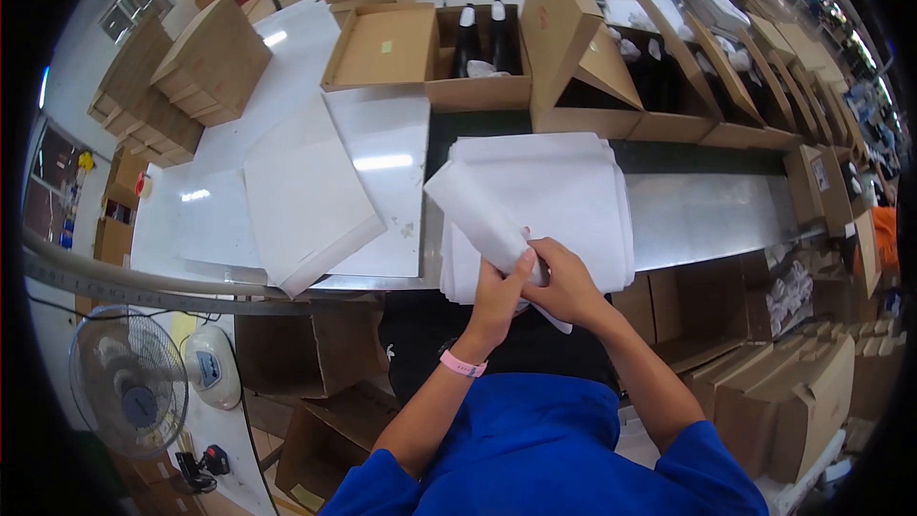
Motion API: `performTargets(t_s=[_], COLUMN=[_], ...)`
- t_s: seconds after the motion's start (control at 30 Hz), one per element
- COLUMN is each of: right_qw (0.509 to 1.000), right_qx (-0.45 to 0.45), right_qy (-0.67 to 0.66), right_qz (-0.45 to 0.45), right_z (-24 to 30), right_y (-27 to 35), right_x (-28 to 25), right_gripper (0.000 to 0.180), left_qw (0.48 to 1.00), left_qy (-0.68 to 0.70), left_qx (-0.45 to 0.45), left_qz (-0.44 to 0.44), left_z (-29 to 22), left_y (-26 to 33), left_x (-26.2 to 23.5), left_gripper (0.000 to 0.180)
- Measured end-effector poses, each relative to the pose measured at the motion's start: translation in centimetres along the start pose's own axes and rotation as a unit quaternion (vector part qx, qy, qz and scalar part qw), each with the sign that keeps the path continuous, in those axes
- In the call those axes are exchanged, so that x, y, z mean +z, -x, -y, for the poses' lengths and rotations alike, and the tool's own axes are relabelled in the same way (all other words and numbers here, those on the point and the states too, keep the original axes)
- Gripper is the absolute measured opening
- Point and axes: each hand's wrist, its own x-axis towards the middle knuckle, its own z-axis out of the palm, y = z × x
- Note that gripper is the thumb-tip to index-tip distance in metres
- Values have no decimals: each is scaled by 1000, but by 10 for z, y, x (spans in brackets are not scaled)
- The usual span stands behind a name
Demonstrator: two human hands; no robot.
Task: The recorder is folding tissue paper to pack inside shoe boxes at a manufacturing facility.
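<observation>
Both my hands are closed round a rolled-up sheet of white paper [478,215], which slants away to the upper left. My left hand [503,294] grips the near end of the roll with its thumb on top. Beside it, my right hand [570,285] wraps the same end from the right, and some fingertips are hidden behind the paper. Under the roll lies a stack of large white sheets [564,177] at the table's front edge. A second white stack [310,196] sits askew to the left.
An open cardboard box [478,93] beyond the stack holds black items with white tips. More open boxes [673,127] line up to its right. Closed cartons [215,62] stand far left. A fan [129,382] and a white scale-like device [212,368] are at lower left.
</observation>
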Motion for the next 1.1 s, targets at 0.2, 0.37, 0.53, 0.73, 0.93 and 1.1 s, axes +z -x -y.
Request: performTargets(t_s=[0.2, 0.37, 0.53, 0.73, 0.93, 1.1], right_qw=[927, 984, 994, 999, 970, 953], right_qx=[174, 112, 12, 46, -210, -239], right_qy=[-255, -91, -101, -16, 120, 146], right_qz=[215, 103, 37, -6, 37, 112], right_z=[3, 15, 22, 19, 40, 72], right_y=[29, 38, 46, 43, 64, 61], right_x=[-22, -2, 9, -16, 5, -9], right_gripper=[63, 62, 49, 61, 101, 53], left_qw=[984, 998, 987, 990, 954, 931], left_qy=[89, 21, 96, 102, 207, 246], left_qx=[-31, 8, -4, -101, -217, -264], left_qz=[151, -56, -130, 6, 9, 46], left_z=[-12, 1, -25, -66, -50, -33], left_y=[20, 21, 21, 44, 27, 32], left_x=[-21, -16, -18, -31, -44, -39], left_gripper=[76, 39, 36, 52, 57, 52])
